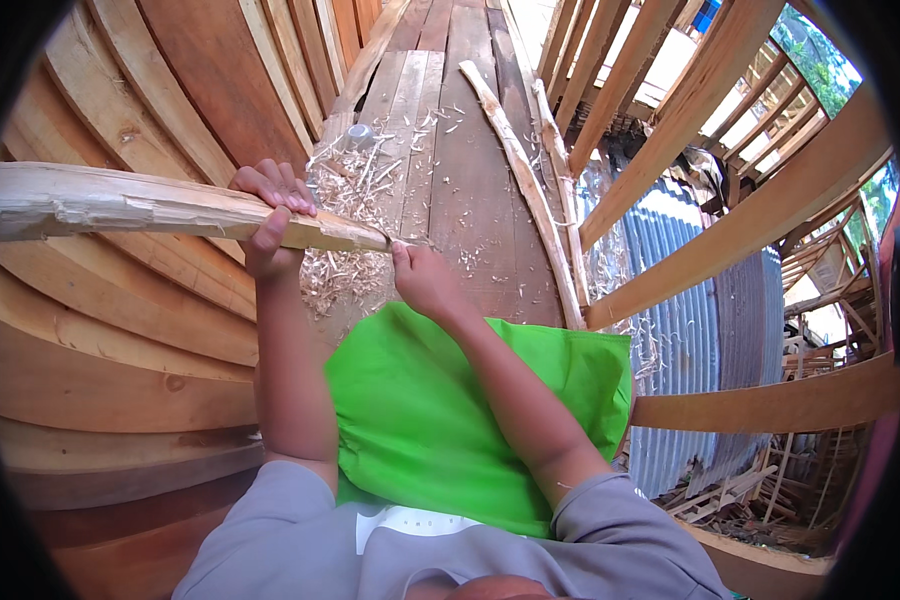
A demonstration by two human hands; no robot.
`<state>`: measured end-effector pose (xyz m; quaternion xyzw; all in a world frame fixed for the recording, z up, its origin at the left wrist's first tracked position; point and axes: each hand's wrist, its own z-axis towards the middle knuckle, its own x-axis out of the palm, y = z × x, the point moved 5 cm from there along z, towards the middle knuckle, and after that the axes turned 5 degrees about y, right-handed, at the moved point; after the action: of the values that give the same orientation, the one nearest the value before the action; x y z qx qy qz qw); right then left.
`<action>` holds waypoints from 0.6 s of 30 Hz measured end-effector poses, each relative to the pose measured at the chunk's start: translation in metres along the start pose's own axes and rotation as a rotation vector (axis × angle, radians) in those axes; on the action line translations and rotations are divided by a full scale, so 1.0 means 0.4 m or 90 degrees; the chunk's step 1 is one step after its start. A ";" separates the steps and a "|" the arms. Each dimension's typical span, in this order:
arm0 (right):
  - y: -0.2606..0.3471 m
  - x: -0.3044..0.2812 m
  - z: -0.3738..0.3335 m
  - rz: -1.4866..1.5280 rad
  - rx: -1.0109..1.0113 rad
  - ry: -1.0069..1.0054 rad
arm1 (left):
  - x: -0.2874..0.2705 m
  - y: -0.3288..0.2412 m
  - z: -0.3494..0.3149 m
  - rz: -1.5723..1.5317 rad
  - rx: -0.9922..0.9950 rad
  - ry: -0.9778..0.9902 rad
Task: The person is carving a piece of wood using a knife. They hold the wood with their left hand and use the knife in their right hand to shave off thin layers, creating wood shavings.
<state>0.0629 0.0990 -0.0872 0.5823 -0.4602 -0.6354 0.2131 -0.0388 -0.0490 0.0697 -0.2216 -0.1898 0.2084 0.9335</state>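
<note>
A long pale wooden pole [135, 205], roughly hewn and tapered, comes in from the left edge and narrows toward the middle. Around it, not far from the thin end, my left hand [273, 218] is wrapped, fingers over the top. My right hand [430, 282] is closed at the pole's tip; a small dark edge shows there, but what these fingers hold is too small to make out. Below both hands a bright green cloth [440, 400] covers my lap. Curled wood shavings [345, 280] lie heaped on the plank floor [475, 200] beneath the pole.
Overlapping timber boards [110, 370] form a wall at my left. Two rough wood strips [515, 165] lie along the floor's right side. Beyond stand slanted timber slats [740, 240], with corrugated metal sheets [675, 300] below. A small clear container [358, 135] sits beside the shavings.
</note>
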 end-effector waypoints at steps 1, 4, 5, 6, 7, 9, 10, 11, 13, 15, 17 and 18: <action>-0.008 -0.001 0.014 0.018 0.001 -0.024 | 0.004 0.002 0.000 -0.005 0.005 0.003; -0.179 0.027 0.024 -0.011 0.043 -0.140 | 0.038 0.003 0.018 -0.004 0.002 -0.002; -0.319 0.034 0.025 -0.082 0.058 -0.221 | 0.042 0.011 0.029 -0.026 0.012 0.010; -0.335 0.061 0.040 -0.074 0.095 -0.196 | 0.028 -0.009 0.026 -0.001 0.017 0.004; -0.323 0.054 0.033 -0.075 0.143 -0.177 | 0.021 -0.005 0.017 0.011 0.018 -0.006; -0.261 0.053 0.039 0.050 0.295 0.033 | 0.003 -0.009 0.006 0.003 0.012 0.006; -0.179 0.031 0.030 0.055 0.215 0.011 | 0.002 -0.004 0.003 -0.008 0.006 0.013; -0.091 0.030 0.026 0.058 0.133 -0.006 | -0.002 0.001 -0.001 -0.016 0.000 0.018; -0.097 0.022 0.041 0.046 0.065 -0.042 | 0.021 0.004 0.010 -0.031 -0.013 0.014; -0.184 0.022 0.083 0.021 0.077 -0.072 | 0.026 0.011 0.023 -0.076 -0.019 0.063; -0.217 0.023 0.073 0.040 0.069 -0.057 | 0.026 0.019 0.021 -0.096 -0.011 0.097; -0.206 0.021 0.075 0.049 0.059 -0.046 | 0.020 0.017 0.025 -0.093 -0.009 0.100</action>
<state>0.0546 0.1424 -0.1635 0.5502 -0.5185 -0.6253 0.1935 -0.0387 -0.0362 0.0768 -0.2292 -0.1334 0.1201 0.9567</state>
